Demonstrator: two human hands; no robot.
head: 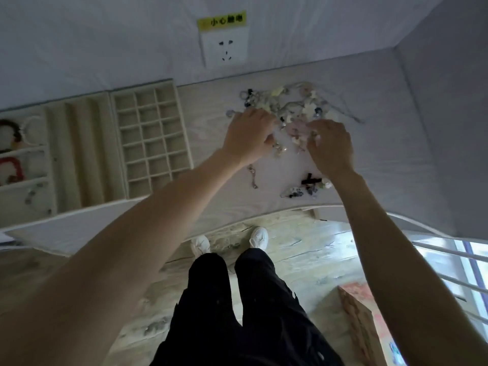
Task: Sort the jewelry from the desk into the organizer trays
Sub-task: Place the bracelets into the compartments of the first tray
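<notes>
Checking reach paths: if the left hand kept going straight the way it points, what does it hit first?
Probably the jewelry pile: the left hand points up-right into it, fingers already at its edge. Depth is unclear from one view.

left tray cut by edge | fingertips hidden in jewelry pile

The desk is pale, with a faint wood grain. The trays are cream; one holds dark brown and red pieces. The jewelry mixes white, pale yellow, pink and black. A white socket sits under a yellow label. Black trousers, white shoes.
</notes>
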